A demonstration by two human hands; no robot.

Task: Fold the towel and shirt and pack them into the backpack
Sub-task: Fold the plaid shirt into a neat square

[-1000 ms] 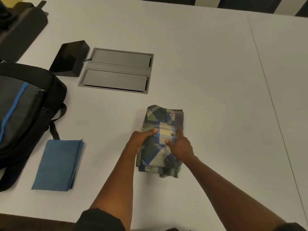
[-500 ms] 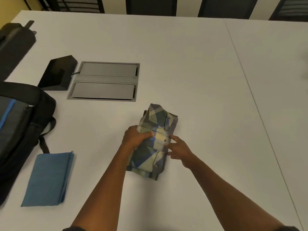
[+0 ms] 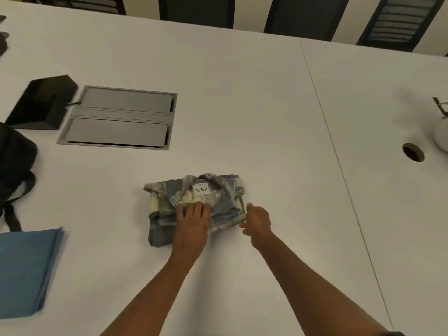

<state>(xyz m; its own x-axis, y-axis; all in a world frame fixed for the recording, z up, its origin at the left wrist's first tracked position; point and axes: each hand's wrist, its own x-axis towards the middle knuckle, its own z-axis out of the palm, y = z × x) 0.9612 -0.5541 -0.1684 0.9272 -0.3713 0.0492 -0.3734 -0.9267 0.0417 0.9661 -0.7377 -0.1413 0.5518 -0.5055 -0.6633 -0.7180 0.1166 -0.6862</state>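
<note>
Two items lie unpacked: towel (image 3: pixel 24 270) near backpack (image 3: pixel 14 163), shirt (image 3: pixel 167 204) mid-table. Left hand (image 3: pixel 191 221) presses flat on it, fingers together; right hand (image 3: pixel 257 220), fingers curled at its edge. Loose bundle could unfold when lifted.

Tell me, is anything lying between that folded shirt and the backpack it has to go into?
Nothing visible blocks the way. The shirt, under the left hand, has bare table between it and the backpack at the left edge. The folded blue towel lies nearer the person, off that line.
</note>
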